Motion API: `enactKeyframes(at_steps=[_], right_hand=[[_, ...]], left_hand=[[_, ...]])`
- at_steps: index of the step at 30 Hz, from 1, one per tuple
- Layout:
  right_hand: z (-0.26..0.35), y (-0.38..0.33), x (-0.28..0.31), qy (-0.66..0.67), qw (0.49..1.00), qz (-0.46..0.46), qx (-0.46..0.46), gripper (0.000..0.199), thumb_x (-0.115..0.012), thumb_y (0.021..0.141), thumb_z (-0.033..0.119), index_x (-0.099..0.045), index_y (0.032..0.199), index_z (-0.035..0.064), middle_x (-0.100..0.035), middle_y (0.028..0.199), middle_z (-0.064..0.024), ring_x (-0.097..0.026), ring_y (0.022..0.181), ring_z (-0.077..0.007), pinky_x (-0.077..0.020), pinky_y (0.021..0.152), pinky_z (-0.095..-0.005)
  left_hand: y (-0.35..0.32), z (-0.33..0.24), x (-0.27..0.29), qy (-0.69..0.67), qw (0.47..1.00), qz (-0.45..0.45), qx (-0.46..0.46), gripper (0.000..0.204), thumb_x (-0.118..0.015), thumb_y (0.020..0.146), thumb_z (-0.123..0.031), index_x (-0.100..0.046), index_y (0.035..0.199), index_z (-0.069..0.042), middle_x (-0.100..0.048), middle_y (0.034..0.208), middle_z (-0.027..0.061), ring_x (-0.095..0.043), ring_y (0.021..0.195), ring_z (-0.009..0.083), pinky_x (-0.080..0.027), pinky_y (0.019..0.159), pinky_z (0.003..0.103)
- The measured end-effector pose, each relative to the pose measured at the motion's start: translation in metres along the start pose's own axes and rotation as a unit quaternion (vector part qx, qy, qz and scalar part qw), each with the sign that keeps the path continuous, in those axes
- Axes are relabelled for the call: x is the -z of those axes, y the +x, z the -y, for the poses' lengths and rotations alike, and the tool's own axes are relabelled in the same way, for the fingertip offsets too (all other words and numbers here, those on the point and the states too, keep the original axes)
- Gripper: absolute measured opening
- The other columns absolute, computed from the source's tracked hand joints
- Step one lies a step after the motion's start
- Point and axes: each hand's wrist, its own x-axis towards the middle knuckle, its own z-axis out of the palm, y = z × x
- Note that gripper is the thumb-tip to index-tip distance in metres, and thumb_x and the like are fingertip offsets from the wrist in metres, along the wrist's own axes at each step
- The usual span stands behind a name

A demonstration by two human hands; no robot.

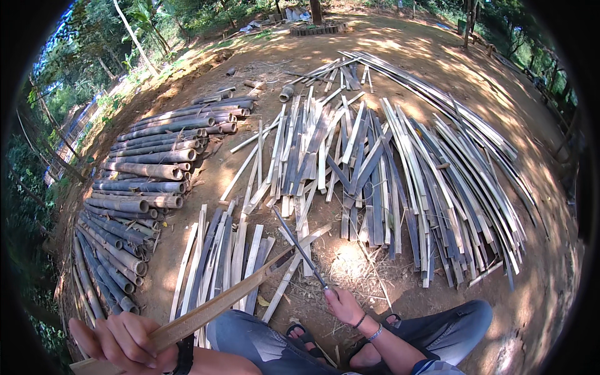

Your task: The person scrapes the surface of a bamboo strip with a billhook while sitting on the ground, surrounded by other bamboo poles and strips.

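Observation:
At the lower left my left hand (128, 340) is closed round a long split bamboo strip (215, 306). The strip slants up and right across my left leg, its far end above the ground in the middle. My right hand (344, 306), in front of my body, grips a long, narrow, dark-bladed knife (304, 255). The blade points up and left and crosses the strip near its far end. Whether the two touch, I cannot tell. My fingers hide most of the knife's handle.
Several whole bamboo poles (150, 170) are stacked at the left. Split bamboo strips (431, 187) lie fanned out ahead and to the right, with a smaller bundle (222, 256) by my left knee. Pale shavings (350, 272) cover the dirt before my sandals (303, 337).

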Motion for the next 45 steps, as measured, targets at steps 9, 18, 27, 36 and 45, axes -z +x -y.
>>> enactKeyframes(at_steps=[9,18,27,36,45], right_hand=[[-0.007,0.005,0.005,-0.035,0.999,-0.015,-0.006,0.048,-0.042,0.097,0.041,-0.051,0.071,0.0019,-0.048,0.054,-0.0009,-0.048,0.046,-0.0118,-0.0386,0.045,-0.0294],[-0.024,0.014,0.005,0.025,0.993,0.005,-0.118,0.055,-0.043,0.094,0.046,-0.056,0.075,-0.0046,-0.05,0.053,-0.0138,-0.056,0.055,-0.0243,-0.0455,0.058,-0.0419],[-0.045,0.035,0.004,-0.004,0.992,-0.038,-0.119,0.057,-0.041,0.094,0.051,-0.054,0.067,0.0031,-0.049,0.051,-0.0031,-0.05,0.046,-0.0135,-0.041,0.047,-0.0314],[-0.063,0.049,-0.002,0.001,0.988,-0.077,-0.132,0.056,-0.041,0.094,0.052,-0.053,0.07,0.003,-0.047,0.051,-0.0014,-0.047,0.046,-0.0118,-0.0397,0.046,-0.0301],[-0.069,0.067,-0.011,-0.035,0.982,-0.089,-0.165,0.061,-0.037,0.091,0.058,-0.048,0.066,0.004,-0.047,0.048,-0.005,-0.055,0.047,-0.0186,-0.0439,0.049,-0.0346]], left_hand=[[-0.002,0.0,0.0,0.039,0.999,-0.026,-0.028,0.09,-0.06,0.086,-0.046,-0.021,0.128,0.024,-0.033,0.039,-0.0032,-0.028,0.028,0.0013,-0.021,0.027,0.015],[-0.001,0.003,-0.002,0.05,0.998,-0.018,-0.035,0.092,-0.056,0.087,-0.05,-0.02,0.13,0.023,-0.034,0.04,-0.0034,-0.028,0.028,0.0012,-0.021,0.028,0.016],[-0.002,0.002,-0.002,0.048,0.997,-0.056,-0.036,0.091,-0.059,0.085,-0.049,-0.024,0.129,0.023,-0.032,0.042,-0.0041,-0.029,0.029,0.0008,-0.02,0.029,0.015],[-0.002,0.004,-0.004,0.092,0.99,-0.088,-0.058,0.092,-0.058,0.084,-0.052,-0.026,0.128,0.022,-0.032,0.044,-0.0043,-0.031,0.029,0.001,-0.022,0.028,0.015],[0.003,0.002,0.003,0.076,0.994,-0.057,-0.044,0.086,-0.058,0.084,-0.054,-0.032,0.118,0.02,-0.036,0.042,-0.0035,-0.032,0.028,0.0014,-0.023,0.027,0.015]])
